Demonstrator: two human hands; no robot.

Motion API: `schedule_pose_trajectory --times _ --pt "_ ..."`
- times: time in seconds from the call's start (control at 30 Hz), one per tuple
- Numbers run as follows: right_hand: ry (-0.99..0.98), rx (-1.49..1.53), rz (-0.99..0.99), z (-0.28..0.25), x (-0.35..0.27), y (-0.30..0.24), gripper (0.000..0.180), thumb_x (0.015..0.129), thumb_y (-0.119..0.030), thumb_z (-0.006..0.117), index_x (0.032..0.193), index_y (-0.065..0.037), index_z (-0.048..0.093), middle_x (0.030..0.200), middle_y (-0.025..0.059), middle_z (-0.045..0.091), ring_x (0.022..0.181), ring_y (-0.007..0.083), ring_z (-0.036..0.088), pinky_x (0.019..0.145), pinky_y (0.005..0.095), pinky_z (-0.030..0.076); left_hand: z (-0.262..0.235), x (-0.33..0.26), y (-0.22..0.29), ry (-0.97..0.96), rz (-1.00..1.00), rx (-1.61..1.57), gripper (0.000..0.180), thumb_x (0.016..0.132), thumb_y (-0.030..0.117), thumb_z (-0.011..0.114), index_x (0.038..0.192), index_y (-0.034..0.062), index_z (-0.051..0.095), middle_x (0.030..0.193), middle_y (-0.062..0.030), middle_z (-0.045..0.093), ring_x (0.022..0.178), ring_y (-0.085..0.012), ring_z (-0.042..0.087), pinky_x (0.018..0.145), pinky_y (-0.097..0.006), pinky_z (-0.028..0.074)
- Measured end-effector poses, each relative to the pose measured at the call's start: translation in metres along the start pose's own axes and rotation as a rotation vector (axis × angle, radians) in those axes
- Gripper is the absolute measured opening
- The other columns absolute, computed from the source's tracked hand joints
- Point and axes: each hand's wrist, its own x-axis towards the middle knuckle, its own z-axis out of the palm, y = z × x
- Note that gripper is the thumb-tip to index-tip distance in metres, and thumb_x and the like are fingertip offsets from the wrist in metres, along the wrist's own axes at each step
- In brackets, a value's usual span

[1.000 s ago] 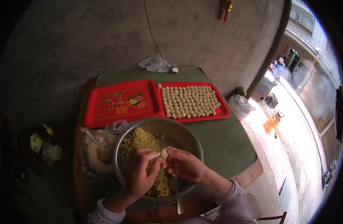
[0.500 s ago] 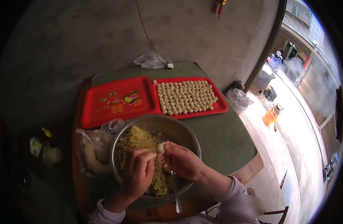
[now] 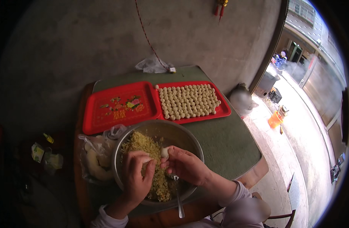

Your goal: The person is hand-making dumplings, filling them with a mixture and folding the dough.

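Note:
Over a large steel bowl (image 3: 189, 137) both of my hands are closed near each other. My right hand (image 3: 187, 166) pinches a small white dough piece (image 3: 164, 152) between thumb and fingers. Just left of it, my left hand (image 3: 136, 178) has its fingers curled round a pale lump (image 3: 147, 159) that looks like dough, mostly hidden by the fingers. Beneath them, crumbly yellowish filling (image 3: 142, 142) is heaped along the bowl's left side and bottom. A metal spoon (image 3: 180, 203) leans in the bowl, its handle over the near rim.
A red tray (image 3: 224, 110) at the back holds rows of small round dough balls. Left of it lies another red tray (image 3: 106, 117) with a flower print. A plastic bag (image 3: 96, 163) with pale dough sits beside the bowl. All rest on a green-topped table (image 3: 227, 148).
My left hand has drawn slightly left, away from my right fingers, and the pale lump shows in it. My right hand keeps its pinch on the white dough piece. The view has shifted slightly.

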Motion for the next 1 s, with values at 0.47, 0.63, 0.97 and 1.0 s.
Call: schedule_pose_trajectory --times 0.47,0.63,0.97,1.0 --pt "0.051 0.117 -0.002 0.004 -0.001 0.005 0.025 0.099 -0.030 0.046 0.111 -0.011 0.056 0.098 -0.0006 0.062 0.091 0.0097 0.060 0.074 0.0233 0.048 0.007 0.000 0.009 -0.010 0.229 0.117 0.034 0.072 -0.012 0.061 0.101 0.0051 0.061 0.088 -0.0079 0.057 0.078 -0.0241 0.058 0.064 -0.035 0.048" --pt "0.057 0.105 -0.003 0.006 -0.002 0.001 0.023 0.099 -0.031 0.047 0.108 -0.012 0.056 0.094 -0.0021 0.061 0.088 0.0084 0.057 0.074 0.0237 0.046 0.009 -0.003 0.011 -0.016 0.219 0.020 0.023 0.078 -0.013 0.054 0.096 0.0010 0.058 0.092 -0.0112 0.055 0.080 -0.0250 0.057 0.070 -0.034 0.048" --pt "0.066 -0.324 -0.198 0.009 -0.004 0.012 0.017 0.095 -0.021 0.057 0.106 -0.009 0.053 0.089 -0.0009 0.057 0.081 0.0067 0.054 0.071 0.0217 0.044 0.001 -0.006 -0.003 -0.146 -0.719 -0.967 0.029 0.101 0.027 0.041 0.112 0.0029 0.053 0.089 -0.0039 0.055 0.076 -0.0151 0.054 0.067 -0.028 0.044" --pt "0.060 -0.323 -0.195 0.011 -0.004 0.012 0.017 0.095 -0.021 0.057 0.106 -0.009 0.053 0.089 -0.0009 0.057 0.081 0.0067 0.054 0.071 0.0217 0.044 0.002 -0.002 -0.001 -0.139 -0.720 -0.963 0.029 0.101 0.027 0.041 0.112 0.0029 0.053 0.089 -0.0039 0.055 0.076 -0.0151 0.054 0.067 -0.028 0.044"
